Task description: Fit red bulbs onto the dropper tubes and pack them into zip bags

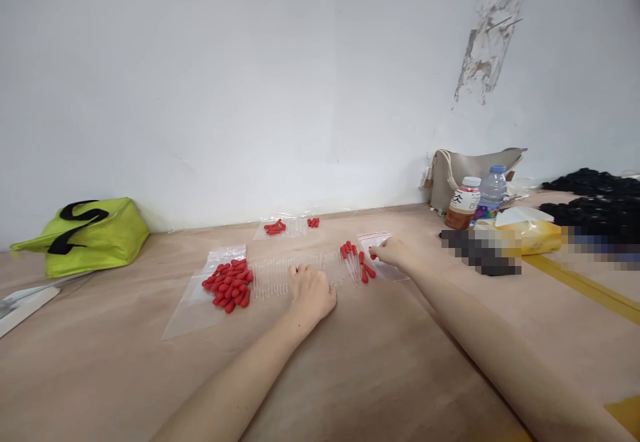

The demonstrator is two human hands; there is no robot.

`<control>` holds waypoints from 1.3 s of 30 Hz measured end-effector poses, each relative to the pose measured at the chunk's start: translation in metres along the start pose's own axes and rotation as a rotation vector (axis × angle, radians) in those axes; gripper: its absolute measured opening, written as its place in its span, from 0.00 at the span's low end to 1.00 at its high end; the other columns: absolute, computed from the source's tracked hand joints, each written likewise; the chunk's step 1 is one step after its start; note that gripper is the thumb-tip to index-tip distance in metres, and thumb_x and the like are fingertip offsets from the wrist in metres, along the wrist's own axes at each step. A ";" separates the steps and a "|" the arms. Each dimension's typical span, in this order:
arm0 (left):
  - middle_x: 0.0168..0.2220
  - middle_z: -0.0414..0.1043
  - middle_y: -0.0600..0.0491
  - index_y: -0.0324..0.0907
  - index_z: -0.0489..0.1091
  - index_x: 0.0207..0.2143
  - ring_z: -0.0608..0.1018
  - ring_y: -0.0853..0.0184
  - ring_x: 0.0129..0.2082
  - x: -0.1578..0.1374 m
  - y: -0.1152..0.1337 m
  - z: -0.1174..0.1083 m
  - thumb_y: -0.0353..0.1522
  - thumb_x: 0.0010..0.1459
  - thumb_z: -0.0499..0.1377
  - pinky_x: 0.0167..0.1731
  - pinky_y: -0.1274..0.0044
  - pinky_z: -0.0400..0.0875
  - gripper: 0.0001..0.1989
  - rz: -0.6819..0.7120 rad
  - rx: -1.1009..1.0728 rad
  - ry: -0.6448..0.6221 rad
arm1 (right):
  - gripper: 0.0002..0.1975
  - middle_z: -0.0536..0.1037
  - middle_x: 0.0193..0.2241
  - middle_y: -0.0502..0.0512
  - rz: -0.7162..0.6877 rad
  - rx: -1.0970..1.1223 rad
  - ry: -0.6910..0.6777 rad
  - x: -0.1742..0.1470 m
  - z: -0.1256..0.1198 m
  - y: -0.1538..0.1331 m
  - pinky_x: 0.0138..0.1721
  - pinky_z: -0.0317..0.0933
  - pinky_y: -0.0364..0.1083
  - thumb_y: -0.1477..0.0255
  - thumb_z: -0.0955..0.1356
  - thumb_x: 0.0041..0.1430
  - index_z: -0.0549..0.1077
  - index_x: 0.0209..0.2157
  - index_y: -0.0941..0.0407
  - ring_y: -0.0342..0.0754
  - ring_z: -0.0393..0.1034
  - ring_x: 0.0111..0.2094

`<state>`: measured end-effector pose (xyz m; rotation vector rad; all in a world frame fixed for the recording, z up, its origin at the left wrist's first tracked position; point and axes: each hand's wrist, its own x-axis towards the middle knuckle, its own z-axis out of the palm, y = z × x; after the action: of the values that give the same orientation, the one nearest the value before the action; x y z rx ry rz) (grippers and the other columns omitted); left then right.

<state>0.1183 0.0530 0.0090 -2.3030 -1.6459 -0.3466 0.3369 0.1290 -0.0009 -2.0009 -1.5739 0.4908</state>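
My left hand (311, 292) rests with curled fingers on a row of clear glass dropper tubes (273, 278); what its fingers pinch, if anything, is hidden. Over a clear zip bag (395, 273), my right hand (393, 253) pinches a red rubber bulb (373, 255) at its fingertips. Just left of that bag lie glass droppers with red bulbs fitted (350, 255) and a few loose red bulbs (366, 273). A heap of red bulbs (231, 285) covers part of a flat plastic bag (193, 314) to the left of the tubes.
Behind the tubes, another clear bag (295, 229) holds red bulbs against the wall. A lime-green bag (100, 235) sits far left. At right stand two bottles (464, 205), a beige bag (440, 182), a yellow tissue pack (537, 237) and black material (595, 205). Brown paper (380, 355) covers the table.
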 end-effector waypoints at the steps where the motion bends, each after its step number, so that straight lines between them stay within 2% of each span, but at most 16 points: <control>1: 0.27 0.70 0.40 0.35 0.73 0.23 0.69 0.53 0.33 0.000 0.002 0.000 0.34 0.51 0.52 0.37 0.63 0.53 0.14 -0.004 0.006 -0.007 | 0.10 0.70 0.14 0.51 -0.010 0.020 0.015 0.000 0.001 0.001 0.19 0.51 0.40 0.67 0.65 0.41 0.70 0.15 0.58 0.43 0.63 0.18; 5: 0.26 0.71 0.39 0.33 0.73 0.23 0.70 0.52 0.33 0.000 0.010 -0.004 0.31 0.50 0.53 0.36 0.64 0.54 0.12 -0.016 0.033 -0.031 | 0.11 0.70 0.16 0.51 -0.087 0.112 0.128 -0.005 0.007 -0.001 0.22 0.52 0.40 0.69 0.61 0.46 0.68 0.16 0.58 0.43 0.63 0.20; 8: 0.27 0.71 0.39 0.33 0.73 0.25 0.69 0.52 0.33 -0.005 0.008 -0.013 0.30 0.50 0.53 0.35 0.65 0.54 0.11 -0.006 0.046 -0.026 | 0.12 0.72 0.23 0.53 -0.155 0.179 0.280 -0.016 0.014 -0.006 0.26 0.54 0.41 0.69 0.57 0.51 0.67 0.23 0.58 0.44 0.65 0.27; 10: 0.28 0.70 0.41 0.34 0.72 0.26 0.68 0.54 0.34 -0.015 -0.001 -0.020 0.29 0.52 0.52 0.35 0.66 0.55 0.10 0.037 0.053 0.003 | 0.11 0.72 0.26 0.54 -0.254 0.257 0.381 -0.028 0.020 -0.010 0.29 0.56 0.42 0.68 0.57 0.54 0.66 0.26 0.58 0.45 0.65 0.29; 13: 0.28 0.68 0.45 0.36 0.69 0.27 0.68 0.57 0.33 -0.037 -0.026 -0.028 0.29 0.54 0.50 0.34 0.68 0.56 0.10 0.208 0.054 0.066 | 0.10 0.71 0.25 0.53 -0.494 0.377 0.449 -0.049 0.029 -0.016 0.31 0.57 0.44 0.65 0.60 0.54 0.64 0.26 0.57 0.45 0.65 0.28; 17: 0.27 0.66 0.49 0.39 0.67 0.27 0.66 0.61 0.31 -0.066 -0.065 -0.025 0.29 0.58 0.47 0.37 0.67 0.54 0.12 0.381 0.069 0.114 | 0.08 0.72 0.28 0.54 -0.725 0.373 0.343 -0.078 0.037 -0.023 0.33 0.58 0.45 0.67 0.65 0.51 0.68 0.33 0.56 0.45 0.65 0.30; 20: 0.27 0.65 0.50 0.39 0.66 0.26 0.66 0.62 0.31 -0.077 -0.083 -0.017 0.30 0.59 0.47 0.38 0.66 0.53 0.11 0.396 0.071 0.113 | 0.08 0.71 0.28 0.53 -0.904 0.262 0.195 -0.096 0.039 -0.026 0.36 0.58 0.47 0.69 0.65 0.52 0.70 0.35 0.55 0.46 0.65 0.32; 22: 0.28 0.65 0.50 0.39 0.66 0.27 0.65 0.62 0.32 -0.078 -0.086 -0.015 0.30 0.59 0.48 0.39 0.66 0.53 0.10 0.386 0.041 0.091 | 0.06 0.71 0.28 0.53 -0.966 0.201 0.124 -0.105 0.039 -0.028 0.36 0.57 0.47 0.70 0.65 0.53 0.72 0.34 0.54 0.46 0.64 0.32; 28: 0.36 0.63 0.51 0.43 0.63 0.38 0.64 0.62 0.36 -0.072 -0.078 -0.022 0.34 0.57 0.50 0.36 0.71 0.56 0.07 0.303 -0.304 -0.047 | 0.06 0.70 0.26 0.53 -0.979 0.139 0.077 -0.118 0.037 -0.029 0.35 0.56 0.46 0.71 0.64 0.54 0.72 0.33 0.54 0.45 0.63 0.31; 31: 0.36 0.62 0.52 0.42 0.62 0.36 0.64 0.63 0.36 -0.067 -0.071 -0.016 0.37 0.56 0.51 0.37 0.71 0.57 0.08 0.241 -0.451 -0.097 | 0.05 0.70 0.27 0.53 -0.971 0.137 0.079 -0.118 0.037 -0.030 0.35 0.55 0.46 0.73 0.65 0.52 0.72 0.32 0.55 0.45 0.63 0.32; 35: 0.32 0.63 0.53 0.41 0.62 0.30 0.65 0.65 0.35 -0.063 -0.066 -0.003 0.35 0.59 0.48 0.37 0.71 0.57 0.08 0.186 -0.536 -0.081 | 0.03 0.71 0.27 0.52 -0.961 0.150 0.054 -0.118 0.036 -0.030 0.36 0.55 0.46 0.76 0.64 0.51 0.69 0.30 0.56 0.45 0.64 0.32; 39: 0.30 0.65 0.55 0.41 0.60 0.30 0.67 0.66 0.34 -0.064 -0.064 0.002 0.33 0.60 0.47 0.37 0.71 0.55 0.07 0.173 -0.565 -0.011 | 0.02 0.72 0.28 0.52 -0.965 0.192 0.030 -0.121 0.035 -0.033 0.37 0.56 0.47 0.75 0.64 0.52 0.67 0.31 0.56 0.45 0.63 0.33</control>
<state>0.0371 0.0174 -0.0097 -2.8238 -1.4734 -0.8511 0.2606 0.0239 -0.0133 -0.9152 -2.1206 0.1976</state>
